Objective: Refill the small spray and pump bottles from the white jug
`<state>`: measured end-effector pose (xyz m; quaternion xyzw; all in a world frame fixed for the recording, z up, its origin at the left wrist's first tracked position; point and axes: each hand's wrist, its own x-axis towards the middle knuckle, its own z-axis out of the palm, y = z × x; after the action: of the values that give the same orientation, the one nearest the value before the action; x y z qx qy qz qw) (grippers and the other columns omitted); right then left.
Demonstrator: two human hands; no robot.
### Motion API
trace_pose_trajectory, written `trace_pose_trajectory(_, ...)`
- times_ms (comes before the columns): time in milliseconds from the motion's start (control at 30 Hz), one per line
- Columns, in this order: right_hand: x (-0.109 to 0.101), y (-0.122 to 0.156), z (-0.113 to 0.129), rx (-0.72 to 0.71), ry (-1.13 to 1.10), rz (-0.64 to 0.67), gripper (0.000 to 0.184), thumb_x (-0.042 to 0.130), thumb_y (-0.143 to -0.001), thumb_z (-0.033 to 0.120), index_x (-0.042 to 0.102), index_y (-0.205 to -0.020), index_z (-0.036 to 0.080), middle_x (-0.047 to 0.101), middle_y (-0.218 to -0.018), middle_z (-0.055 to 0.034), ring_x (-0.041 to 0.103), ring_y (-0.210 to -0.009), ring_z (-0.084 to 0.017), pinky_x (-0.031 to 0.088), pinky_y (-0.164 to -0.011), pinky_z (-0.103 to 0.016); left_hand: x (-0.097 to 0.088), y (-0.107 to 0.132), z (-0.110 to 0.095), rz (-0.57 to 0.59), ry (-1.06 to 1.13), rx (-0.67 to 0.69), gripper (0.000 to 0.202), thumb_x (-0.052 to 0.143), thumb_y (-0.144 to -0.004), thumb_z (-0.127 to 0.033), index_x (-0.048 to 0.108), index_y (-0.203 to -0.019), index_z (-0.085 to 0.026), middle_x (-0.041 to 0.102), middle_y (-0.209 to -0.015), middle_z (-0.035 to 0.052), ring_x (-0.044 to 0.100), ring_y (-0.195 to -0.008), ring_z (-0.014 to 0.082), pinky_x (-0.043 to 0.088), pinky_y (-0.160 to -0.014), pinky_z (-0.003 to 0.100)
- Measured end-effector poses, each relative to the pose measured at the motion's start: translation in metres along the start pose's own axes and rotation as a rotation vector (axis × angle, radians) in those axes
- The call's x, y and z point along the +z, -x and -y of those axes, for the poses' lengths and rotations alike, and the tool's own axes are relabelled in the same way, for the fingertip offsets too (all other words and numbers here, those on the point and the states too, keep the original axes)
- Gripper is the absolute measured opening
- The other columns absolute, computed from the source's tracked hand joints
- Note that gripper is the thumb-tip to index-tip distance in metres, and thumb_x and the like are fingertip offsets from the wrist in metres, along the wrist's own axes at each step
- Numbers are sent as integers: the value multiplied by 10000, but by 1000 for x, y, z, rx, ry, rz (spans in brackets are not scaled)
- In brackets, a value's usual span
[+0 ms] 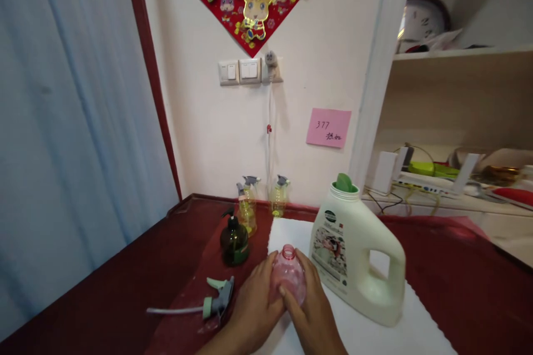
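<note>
Between my two hands stands a clear pink spray bottle without its top, its round neck facing up. My left hand is wrapped round its left side, and my right hand closes on the right side with the thumb across the front. To the left of my left hand lies a grey and green spray trigger head, its thin tube pointing left. Right of my right hand a large pale green detergent jug stands upright, uncapped, with something green in its mouth.
A dark pump bottle stands behind the trigger head. Several yellowish spray bottles are near the wall. White paper lies under the jug on the dark red table. A shelf with a router is at right.
</note>
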<state>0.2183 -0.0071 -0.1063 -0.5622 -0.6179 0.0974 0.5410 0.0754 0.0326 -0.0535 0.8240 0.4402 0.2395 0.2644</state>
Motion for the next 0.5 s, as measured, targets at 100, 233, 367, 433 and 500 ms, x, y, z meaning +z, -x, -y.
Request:
trace_pose_trajectory(100,-4,0,2,23,-16,37,571,470,-971,331,255,-1494,259,396,-1538,-113,384,-1423,-282,326,-1174,-549,-2,0,-1,32,-11,15,772,593,-830,-271,322,-1537,-124,448,-1554,168,445,-1405,304,339,-1171,455)
trace_pose_trajectory(233,-8,1,6,51,-5,61,578,473,-968,362,256,-1493,260,386,-1542,-112,380,-1422,-290,336,-1165,-554,-22,6,2,85,-66,-13,883,708,-774,-310,309,-1550,-178,503,-1516,154,471,-1369,346,347,-1145,498)
trace_pose_trajectory(367,-12,0,10,78,27,72,576,468,-966,376,258,-1493,278,390,-1543,-94,384,-1418,-284,357,-1155,-549,-66,21,13,-10,-113,-24,669,714,-795,-331,523,-1428,-231,572,-1454,115,502,-1334,324,357,-1137,459)
trace_pose_trajectory(433,-12,0,10,84,38,70,574,464,-965,379,256,-1492,288,393,-1543,-85,388,-1416,-281,361,-1154,-549,-91,31,23,-31,-163,-63,546,677,-827,-359,599,-1351,-231,645,-1347,116,584,-1222,316,440,-1047,430)
trace_pose_trajectory(500,-13,1,10,92,50,62,574,466,-963,379,256,-1490,295,403,-1537,-80,395,-1411,-280,368,-1152,-547,-109,39,33,12,-224,-83,463,660,-838,-393,658,-1274,-236,697,-1245,103,622,-1135,313,468,-983,408)
